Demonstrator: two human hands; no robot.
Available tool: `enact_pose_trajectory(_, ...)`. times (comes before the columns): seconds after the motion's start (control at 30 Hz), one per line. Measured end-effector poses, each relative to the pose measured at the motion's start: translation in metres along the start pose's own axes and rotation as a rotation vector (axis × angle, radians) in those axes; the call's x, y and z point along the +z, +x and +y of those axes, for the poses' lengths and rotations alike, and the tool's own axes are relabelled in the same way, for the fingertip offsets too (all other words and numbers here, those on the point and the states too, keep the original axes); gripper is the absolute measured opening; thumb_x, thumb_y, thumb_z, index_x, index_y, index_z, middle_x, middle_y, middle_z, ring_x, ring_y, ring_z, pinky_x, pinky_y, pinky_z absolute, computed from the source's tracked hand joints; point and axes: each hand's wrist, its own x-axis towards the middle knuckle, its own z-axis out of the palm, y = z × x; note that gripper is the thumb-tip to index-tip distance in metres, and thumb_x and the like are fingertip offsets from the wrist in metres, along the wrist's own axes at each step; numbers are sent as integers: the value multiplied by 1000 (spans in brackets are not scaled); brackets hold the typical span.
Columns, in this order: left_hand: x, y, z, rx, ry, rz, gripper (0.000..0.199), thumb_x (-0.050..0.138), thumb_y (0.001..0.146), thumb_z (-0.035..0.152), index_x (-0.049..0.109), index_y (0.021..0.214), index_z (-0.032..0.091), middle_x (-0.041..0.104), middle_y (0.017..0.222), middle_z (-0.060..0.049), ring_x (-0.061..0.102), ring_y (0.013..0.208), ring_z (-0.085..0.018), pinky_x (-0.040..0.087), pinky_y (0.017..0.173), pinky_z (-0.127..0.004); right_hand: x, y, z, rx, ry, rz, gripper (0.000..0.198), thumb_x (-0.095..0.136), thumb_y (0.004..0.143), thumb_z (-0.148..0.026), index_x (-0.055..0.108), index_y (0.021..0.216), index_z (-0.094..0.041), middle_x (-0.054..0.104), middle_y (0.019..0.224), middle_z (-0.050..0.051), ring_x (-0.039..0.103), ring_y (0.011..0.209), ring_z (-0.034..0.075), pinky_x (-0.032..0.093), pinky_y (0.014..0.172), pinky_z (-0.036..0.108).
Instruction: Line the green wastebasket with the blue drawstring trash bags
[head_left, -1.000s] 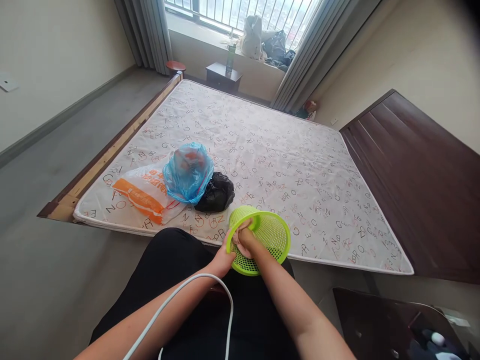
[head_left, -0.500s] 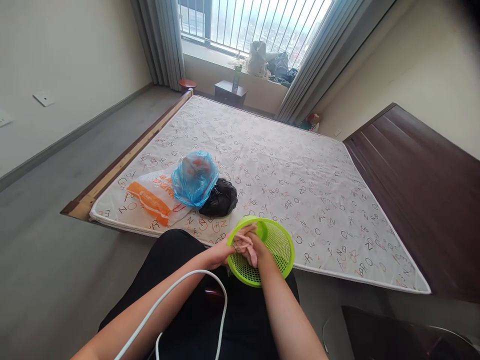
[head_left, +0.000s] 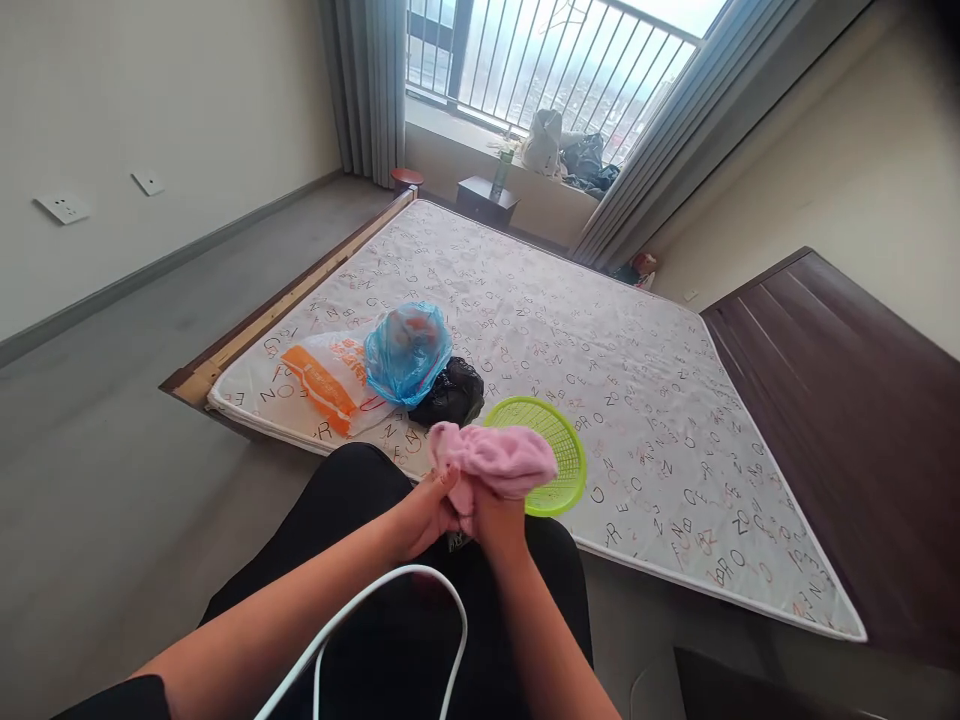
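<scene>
A pink cloth (head_left: 499,460), bunched up, is held in front of my knees. My left hand (head_left: 427,512) has its fingers closed on the cloth's lower left part. Around its right side my right hand (head_left: 500,520) is closed, with the fingers partly hidden by the cloth. Just behind the cloth, a lime-green mesh basket (head_left: 566,450) rests on the near edge of the mattress (head_left: 660,400), apart from both hands as far as I can see. The cloth covers the basket's left part.
Left of the basket lie a black plastic bag (head_left: 454,392), a blue plastic bag (head_left: 409,352) and a white-and-orange bag (head_left: 322,385). A white cable (head_left: 420,570) loops over my lap. The dark headboard (head_left: 840,400) stands at right. A nightstand (head_left: 486,200) holds a green bottle (head_left: 502,175).
The pink cloth has come out of the green basket and is now in both hands. My left hand has let go of the basket, which now rests on the mattress. The view has shifted slightly.
</scene>
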Motion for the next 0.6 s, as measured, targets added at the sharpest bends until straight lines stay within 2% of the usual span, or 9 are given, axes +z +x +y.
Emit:
enact_pose_trajectory(0.07,-12,-9,15,104,-126,75,61,75,90,46,60,144,21,71,135,-15,65,130,-37,58,105,-49,27,-11,1,-110,-239,-197,55,79,79,-28,69,133,-22,67,140,12,46,148,38,28,128,59)
enact_pose_trajectory(0.13,-41,-10,38,248,-179,229,52,78,83,31,66,133,18,76,125,-12,70,122,-33,59,102,-44,42,-19,4,-191,-431,-358,67,77,79,-23,62,144,-19,54,155,17,36,155,40,23,130,62)
enact_pose_trajectory(0.2,-82,-11,69,365,-153,379,47,78,79,27,69,124,17,77,122,-11,71,118,-31,62,98,-43,44,-27,7,-228,-569,-528,67,71,85,-21,55,151,-17,44,163,19,34,156,37,28,129,59)
enact_pose_trajectory(0.3,-151,-20,125,673,-13,609,45,78,68,18,73,113,21,77,125,-6,70,120,-27,62,94,-39,26,-38,13,-145,-572,-709,57,61,94,-19,54,150,-22,52,158,14,51,146,28,41,123,48)
enact_pose_trajectory(0.33,-173,-23,144,759,36,703,45,79,67,18,73,111,24,77,125,-4,69,123,-26,61,96,-38,16,-42,17,-100,-567,-738,53,58,96,-19,56,148,-24,57,152,11,57,139,26,46,119,46)
enact_pose_trajectory(0.4,-213,-27,179,806,72,861,45,81,69,24,72,113,29,78,121,0,68,127,-24,57,102,-40,-5,-53,28,-15,-587,-741,45,56,98,-21,61,142,-28,66,140,8,68,123,24,54,109,42)
enact_pose_trajectory(0.47,-245,-27,207,815,81,904,52,81,72,33,67,122,28,76,123,2,65,131,-25,54,104,-44,-28,-66,43,39,-632,-695,36,54,100,-22,66,133,-28,71,129,7,71,111,24,57,100,40)
enact_pose_trajectory(0.53,-267,-23,227,738,137,923,49,80,75,45,65,116,24,75,123,-3,62,133,-26,55,102,-45,-48,-79,60,63,-671,-639,32,53,100,-22,69,127,-27,73,124,7,71,111,25,57,98,40)
enact_pose_trajectory(0.6,-276,-16,236,657,294,1008,46,76,80,52,60,108,20,73,117,-9,59,135,-28,53,102,-47,-65,-90,77,75,-684,-590,31,52,100,-22,69,125,-26,74,123,8,71,113,25,56,100,39)
